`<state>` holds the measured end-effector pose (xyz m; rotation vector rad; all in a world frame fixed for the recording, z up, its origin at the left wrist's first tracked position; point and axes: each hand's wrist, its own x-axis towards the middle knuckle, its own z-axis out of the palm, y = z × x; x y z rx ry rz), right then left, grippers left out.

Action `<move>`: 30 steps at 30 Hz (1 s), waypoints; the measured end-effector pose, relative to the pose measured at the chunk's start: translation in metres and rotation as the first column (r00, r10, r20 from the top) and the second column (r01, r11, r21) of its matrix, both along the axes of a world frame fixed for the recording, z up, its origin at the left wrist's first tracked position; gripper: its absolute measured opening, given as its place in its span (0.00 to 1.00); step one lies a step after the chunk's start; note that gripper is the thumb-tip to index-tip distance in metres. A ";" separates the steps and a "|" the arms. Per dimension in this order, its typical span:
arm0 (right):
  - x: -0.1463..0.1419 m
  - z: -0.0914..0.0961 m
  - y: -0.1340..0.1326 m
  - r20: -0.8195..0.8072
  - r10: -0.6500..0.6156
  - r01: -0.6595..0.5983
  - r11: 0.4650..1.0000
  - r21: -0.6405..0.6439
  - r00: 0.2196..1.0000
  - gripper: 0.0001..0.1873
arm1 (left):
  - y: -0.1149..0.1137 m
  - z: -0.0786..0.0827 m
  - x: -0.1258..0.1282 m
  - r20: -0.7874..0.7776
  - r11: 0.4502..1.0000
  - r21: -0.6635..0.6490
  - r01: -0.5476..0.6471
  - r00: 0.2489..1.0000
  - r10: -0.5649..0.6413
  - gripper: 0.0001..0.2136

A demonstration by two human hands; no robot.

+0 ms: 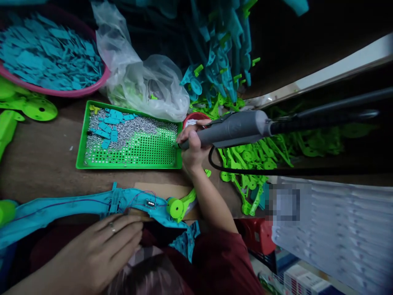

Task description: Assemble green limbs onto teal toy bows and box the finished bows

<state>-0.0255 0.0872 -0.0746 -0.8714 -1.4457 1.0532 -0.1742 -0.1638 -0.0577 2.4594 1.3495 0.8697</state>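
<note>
My right hand (195, 145) is wrapped round a grey electric screwdriver (235, 128), whose front end points left over the right end of a green perforated tray (147, 151). Many small silver screws (132, 127) lie in that tray, along with several blue plastic pieces (107, 123). Closer to me is a long blue plastic part (70, 207) with thin wires and a small metal component (150, 203). My left hand (104, 241), a ring on one finger, lies with fingers stretched out at the near edge of this part; its thumb is hidden. A green round-ended piece (177, 208) sits at the part's right end.
A pink basin (102, 84) heaped with blue pieces stands at the back left, beside a clear plastic bag (138, 78). Green parts (248, 157) pile up on the right. A black cable (276, 170) runs rightward from near the screwdriver. Behind my hand is a red bowl (201, 116).
</note>
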 end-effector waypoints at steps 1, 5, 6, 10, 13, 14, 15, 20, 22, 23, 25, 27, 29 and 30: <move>-0.001 0.001 -0.001 0.011 -0.012 0.012 1.000 -0.003 1.000 0.20 | 0.011 0.001 0.011 0.011 1.000 0.012 0.020 1.000 -0.020 0.16; -0.001 -0.003 -0.002 0.044 -0.062 0.060 0.998 0.029 0.997 0.21 | 0.041 -0.009 0.058 -0.102 0.994 0.051 0.097 0.991 -0.091 0.17; -0.001 -0.005 -0.001 0.062 -0.068 0.066 0.997 0.043 0.996 0.21 | 0.044 -0.013 0.068 -0.136 0.995 0.043 0.089 0.987 -0.082 0.17; -0.005 -0.012 0.001 0.081 -0.085 0.079 0.994 0.076 0.993 0.23 | 0.044 -0.032 0.089 -0.168 0.998 0.048 0.034 0.985 -0.026 0.18; -0.009 0.002 -0.002 0.033 -0.075 0.072 0.993 0.088 0.997 0.22 | 0.043 -0.038 0.087 -0.152 0.994 0.095 0.055 0.988 -0.040 0.17; -0.007 0.012 -0.006 0.022 -0.090 0.088 0.991 0.096 0.996 0.20 | 0.043 -0.040 0.085 -0.133 0.993 0.100 0.055 0.990 -0.041 0.17; -0.003 0.024 -0.012 0.017 -0.125 0.122 0.987 0.105 0.992 0.17 | 0.043 -0.040 0.084 -0.112 0.994 0.097 0.049 0.993 -0.038 0.17; 0.047 0.076 -0.081 -0.065 -0.205 0.211 0.972 0.102 0.977 0.10 | 0.045 -0.043 0.081 -0.061 0.993 0.087 0.075 0.996 -0.070 0.16; 0.069 0.081 -0.117 -0.066 -0.133 0.135 0.991 0.025 0.989 0.14 | 0.046 -0.044 0.081 -0.060 0.991 0.085 0.106 0.993 -0.102 0.15; 0.078 0.079 -0.133 -0.046 -0.112 0.112 0.994 -0.013 0.993 0.17 | 0.046 -0.043 0.081 -0.068 0.989 0.082 0.119 0.991 -0.114 0.15; 0.091 0.071 -0.160 0.018 -0.097 0.098 0.994 -0.055 0.995 0.20 | 0.047 -0.042 0.081 -0.097 0.986 0.094 0.136 0.987 -0.127 0.15; 0.098 0.060 -0.175 0.108 -0.077 0.085 0.994 -0.070 0.991 0.21 | 0.049 -0.041 0.080 -0.115 0.982 0.131 0.135 0.986 -0.121 0.14; 0.098 0.052 -0.181 0.133 -0.062 0.072 0.995 -0.065 0.989 0.21 | 0.050 -0.041 0.080 -0.126 0.978 0.160 0.135 0.985 -0.116 0.13; 0.097 0.050 -0.182 0.122 -0.055 0.064 0.996 -0.066 0.991 0.21 | 0.050 -0.040 0.080 -0.130 0.977 0.166 0.137 0.985 -0.116 0.13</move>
